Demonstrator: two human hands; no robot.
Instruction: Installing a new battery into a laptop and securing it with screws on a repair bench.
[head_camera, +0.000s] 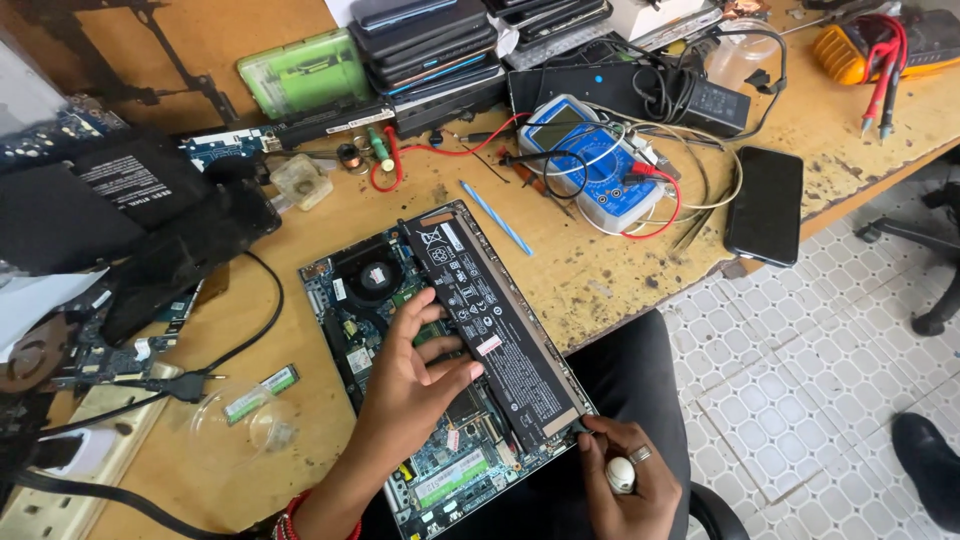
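— Where are the hands?

— Both on the long black battery pack (495, 325) that lies slantwise in the opened laptop base (440, 370). The left hand (410, 385) has its fingers (440, 312) spread apart and laid flat against the pack's near long edge, thumb alongside the same edge; they press on it rather than wrap it. The right hand (625, 480) sits at the pack's lower end, fingertips pinched together on that corner, a ring on one finger and a small white object tucked in the palm.

— And the edges?

— The laptop base hangs partly off the counter (590, 275); the counter's front edge runs diagonally just beyond the right fingers, and past it is the lap and tiled floor (800, 380). The pack's far end points away from both hands, toward a thin blue stick (497, 218) and a blue multimeter (590, 165) with red and black leads.

— Any open room?

— A bare strip of counter lies beyond the left fingertips, between the pack and the multimeter. To the outer side of the left wrist there is a clear plastic lid (240, 425), a green memory stick (262, 390) and a black plug cable (190, 385), close by. A black phone (765, 205) lies well beyond the right fingers, at the counter's edge.
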